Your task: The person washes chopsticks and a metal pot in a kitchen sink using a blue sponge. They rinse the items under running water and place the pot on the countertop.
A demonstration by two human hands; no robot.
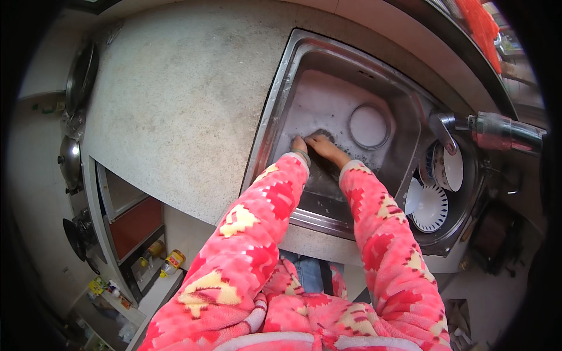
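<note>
My left hand (299, 145) and my right hand (324, 148) reach close together into a stainless steel sink (274, 109). Their fingers dip into whitish, sudsy water (325, 94), so whatever they may hold is hidden. Darker, stirred water surrounds my right hand. Right of the hands, a round metal rim (388, 127) shows at the water's surface, with suds inside it. Fluffy pink patterned sleeves cover both arms down to the wrists.
Right of the sink, bowls (452, 171) and a white plate with blue rim marks (429, 209) lean in a smaller basin (465, 206). A faucet (491, 129) juts in above them. A speckled countertop (175, 96) spans the left; an oil bottle (173, 261) stands lower down.
</note>
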